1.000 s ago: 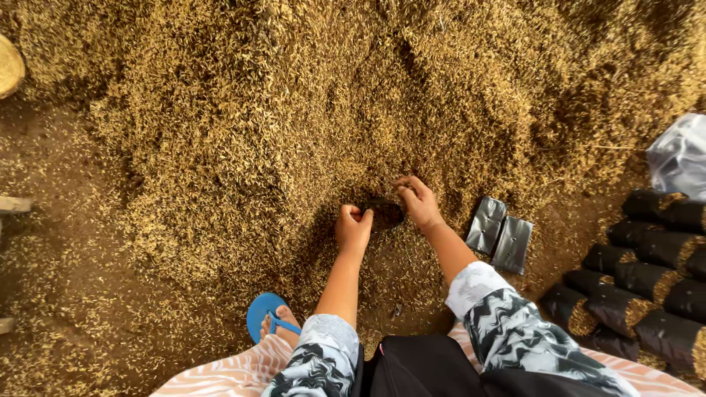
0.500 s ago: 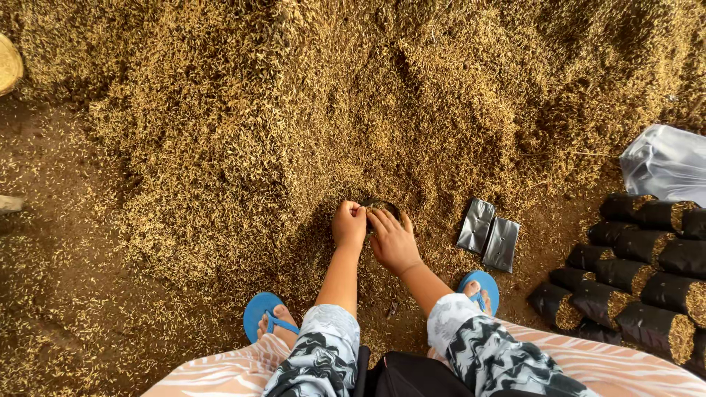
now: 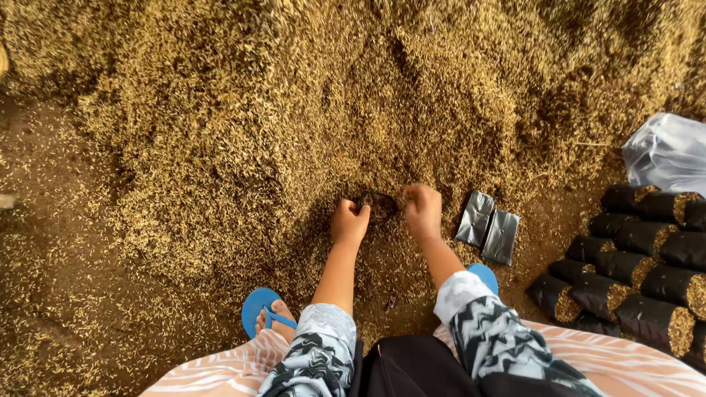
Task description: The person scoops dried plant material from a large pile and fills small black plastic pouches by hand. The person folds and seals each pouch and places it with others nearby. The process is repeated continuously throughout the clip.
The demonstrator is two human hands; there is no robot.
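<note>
I squat at the foot of a big heap of golden-brown husk [image 3: 294, 125]. A small black bag [image 3: 379, 204] stands half sunk in the husk between my hands, its mouth dark and partly filled. My left hand [image 3: 349, 222] grips the bag's left edge with curled fingers. My right hand [image 3: 423, 209] is closed in a fist against the bag's right edge. Both forearms reach out from patterned black-and-white sleeves.
Two flat empty black bags [image 3: 487, 226] lie to the right of my right hand. Several filled black bags [image 3: 632, 272] lie stacked on their sides at the right, with a clear plastic sack [image 3: 668, 151] behind them. My feet wear blue sandals [image 3: 259, 309]. Bare earth shows at left.
My right hand came from the heap onto the bag's mouth, then shifted to the bag's right edge. My left hand stayed at the bag.
</note>
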